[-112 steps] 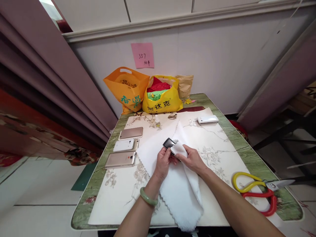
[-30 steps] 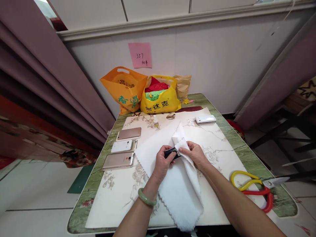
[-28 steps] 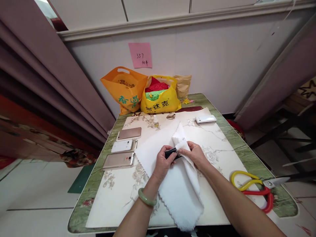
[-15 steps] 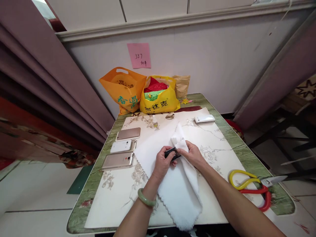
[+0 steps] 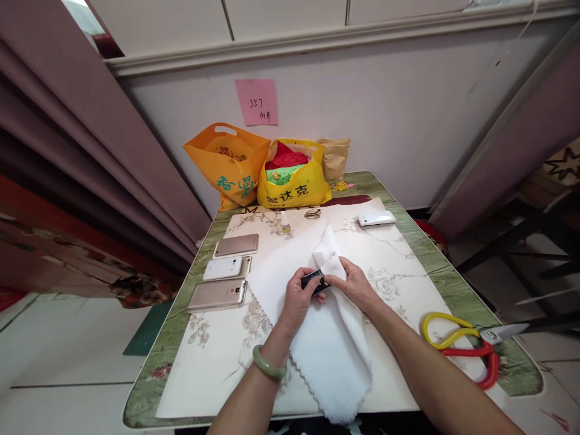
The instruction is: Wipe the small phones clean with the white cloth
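My left hand [image 5: 298,299] is closed around a small dark phone [image 5: 314,281], held just above the white fluffy cloth [image 5: 328,350] spread over the table. My right hand [image 5: 354,284] pinches a bunched fold of that cloth [image 5: 332,261] and presses it against the phone's right end. A green bangle [image 5: 269,364] sits on my left wrist. Most of the phone is hidden by my fingers and the cloth.
Three phones [image 5: 219,294] lie in a row at the left on a floral mat [image 5: 206,356]; a white phone [image 5: 376,219] lies at the far right. Yellow- and red-handled scissors [image 5: 466,344] rest near the right edge. An orange bag [image 5: 229,163], a yellow bag [image 5: 294,181] and a small bottle [image 5: 285,225] stand at the back.
The phone has turned from showing its shiny face to lying edge-on and lower in my left hand. My right hand with the cloth fold has shifted slightly along it.
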The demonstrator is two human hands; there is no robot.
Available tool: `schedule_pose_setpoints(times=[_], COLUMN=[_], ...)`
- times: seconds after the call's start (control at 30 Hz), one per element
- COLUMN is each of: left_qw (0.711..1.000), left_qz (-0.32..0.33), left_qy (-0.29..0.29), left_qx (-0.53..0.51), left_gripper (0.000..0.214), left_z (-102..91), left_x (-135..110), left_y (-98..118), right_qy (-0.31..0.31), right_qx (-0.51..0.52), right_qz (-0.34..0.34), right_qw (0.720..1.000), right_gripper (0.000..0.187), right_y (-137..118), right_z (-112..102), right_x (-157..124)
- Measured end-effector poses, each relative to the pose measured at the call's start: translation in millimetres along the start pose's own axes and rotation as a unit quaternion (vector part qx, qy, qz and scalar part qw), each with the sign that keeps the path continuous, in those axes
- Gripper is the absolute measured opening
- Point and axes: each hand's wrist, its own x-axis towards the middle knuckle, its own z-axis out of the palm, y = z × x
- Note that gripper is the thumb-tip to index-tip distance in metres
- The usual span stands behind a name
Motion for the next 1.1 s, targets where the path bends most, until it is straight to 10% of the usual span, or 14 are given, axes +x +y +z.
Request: schedule_pose_setpoints(times=[0.23, 0.57, 0.87, 1.1], left_qw=[1.0, 0.938, 0.975, 0.988], left_qz=[-0.002, 0.208, 0.116, 0.061], left_qy=[-0.018, 0.022, 0.02, 0.0], left_qx=[0.023, 0.275, 0.19, 0.144], left_gripper=[0.039, 0.048, 0.044, 0.04], left_z=[1.0, 0.1, -4.4, -1.1], left_x=[-2, 1, 2, -1], left_y=[-3, -5, -14, -6], right_qy=[0.094, 0.135, 0.021, 0.072], right_qx=[0.025, 0.067, 0.039, 0.012], right_qz=[0.068, 0.069, -0.002, 0.002], right_qw=[0.993, 0.986, 0.999, 0.997], right_gripper=[0.053, 0.05, 0.061, 0.04], right_y=[3, 8, 0, 3], right_z=[3, 0, -1, 0], right_x=[-1, 3, 1, 1])
